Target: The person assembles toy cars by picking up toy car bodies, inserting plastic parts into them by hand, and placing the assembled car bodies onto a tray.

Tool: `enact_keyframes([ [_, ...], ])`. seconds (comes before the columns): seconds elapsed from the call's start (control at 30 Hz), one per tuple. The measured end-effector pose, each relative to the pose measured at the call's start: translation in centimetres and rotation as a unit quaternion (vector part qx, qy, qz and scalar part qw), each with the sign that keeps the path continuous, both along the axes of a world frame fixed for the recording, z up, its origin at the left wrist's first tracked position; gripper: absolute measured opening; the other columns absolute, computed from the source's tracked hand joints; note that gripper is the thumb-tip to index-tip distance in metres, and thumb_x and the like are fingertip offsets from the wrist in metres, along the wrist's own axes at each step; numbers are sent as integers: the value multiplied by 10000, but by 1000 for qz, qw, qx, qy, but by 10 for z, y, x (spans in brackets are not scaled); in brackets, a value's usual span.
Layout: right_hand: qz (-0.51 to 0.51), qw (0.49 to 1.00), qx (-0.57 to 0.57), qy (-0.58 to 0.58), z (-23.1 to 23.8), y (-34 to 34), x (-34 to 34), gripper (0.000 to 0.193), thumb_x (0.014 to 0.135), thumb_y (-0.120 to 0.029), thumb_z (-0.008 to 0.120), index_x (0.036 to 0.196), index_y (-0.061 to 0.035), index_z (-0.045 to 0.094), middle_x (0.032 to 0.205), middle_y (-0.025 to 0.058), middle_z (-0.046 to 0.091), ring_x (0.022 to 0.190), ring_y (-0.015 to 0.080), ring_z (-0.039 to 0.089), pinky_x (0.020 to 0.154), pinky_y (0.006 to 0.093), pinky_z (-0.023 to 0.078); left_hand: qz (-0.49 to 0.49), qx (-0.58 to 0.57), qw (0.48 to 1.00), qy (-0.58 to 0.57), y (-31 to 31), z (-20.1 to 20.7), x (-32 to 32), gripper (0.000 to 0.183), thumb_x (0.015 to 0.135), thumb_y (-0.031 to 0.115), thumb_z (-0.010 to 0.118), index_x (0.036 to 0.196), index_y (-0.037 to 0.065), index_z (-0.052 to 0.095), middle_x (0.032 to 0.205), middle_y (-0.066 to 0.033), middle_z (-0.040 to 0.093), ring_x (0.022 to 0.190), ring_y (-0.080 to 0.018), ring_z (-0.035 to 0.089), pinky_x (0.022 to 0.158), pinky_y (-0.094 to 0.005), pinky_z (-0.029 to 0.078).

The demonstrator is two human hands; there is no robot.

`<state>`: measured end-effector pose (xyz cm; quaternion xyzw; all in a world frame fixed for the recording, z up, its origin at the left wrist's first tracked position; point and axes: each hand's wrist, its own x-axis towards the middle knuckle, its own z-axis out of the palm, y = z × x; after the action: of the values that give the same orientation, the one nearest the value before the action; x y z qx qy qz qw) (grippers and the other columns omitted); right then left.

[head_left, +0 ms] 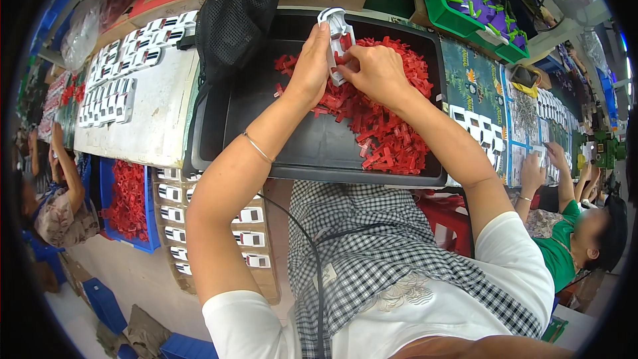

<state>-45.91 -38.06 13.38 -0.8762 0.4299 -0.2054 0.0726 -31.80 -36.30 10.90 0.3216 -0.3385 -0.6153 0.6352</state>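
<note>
- Bench surface: black tray [252, 126] is set directly before the worker; clock directions are taken from its centre.
- At 12 to 1 o'clock, over the tray, one white shell [335, 26] is held up, tilted. It is gripped along its side by the left hand [311, 60]; a red piece [337, 58] appears pinched against it by the right hand [379, 70]. Both hands are thus brought together at one shell.
- Red is seen inside the shell; the fit is judged under way. Full seating cannot be told, fingers being in front.
- At 3 o'clock in the tray, a large heap of loose red pieces [385, 139] is left unused; much is judged to be outstanding.
- At 7 o'clock, lower down, white shells [248, 238] are laid in columns on a brown board [268, 282].
- At 8 o'clock, further red parts [129, 199] are kept in a blue bin [152, 223].
- At 9 to 10 o'clock, rows of shells [109, 101] are lined up on a white board [149, 110]; possibly finished, not confirmed.
- At 2 o'clock, farther off, purple-and-green parts [482, 10] are stored in a green bin [446, 16].
</note>
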Motion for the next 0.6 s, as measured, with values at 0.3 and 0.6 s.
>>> enact_keyframes([
  [0.3, 31, 989, -120, -82, 5, -2, -2, 162, 758, -144, 711, 897, -81, 659, 665, 30, 619, 598, 227, 627, 511, 353, 471, -37, 17, 999, 35, -1, -4, 4, 382, 1051, 353, 320, 1215, 61, 504, 1142, -73, 592, 1054, -169, 580, 957, -365, 457],
  [0.6, 36, 984, -143, -95, 2, -6, -2, 135, 756, -133, 711, 877, -106, 656, 661, 22, 588, 595, 217, 617, 497, 353, 461, -82, 76, 993, 38, 2, 0, 3, 418, 1040, 410, 322, 1239, 82, 487, 1166, -55, 568, 1092, -176, 562, 944, -425, 471],
])
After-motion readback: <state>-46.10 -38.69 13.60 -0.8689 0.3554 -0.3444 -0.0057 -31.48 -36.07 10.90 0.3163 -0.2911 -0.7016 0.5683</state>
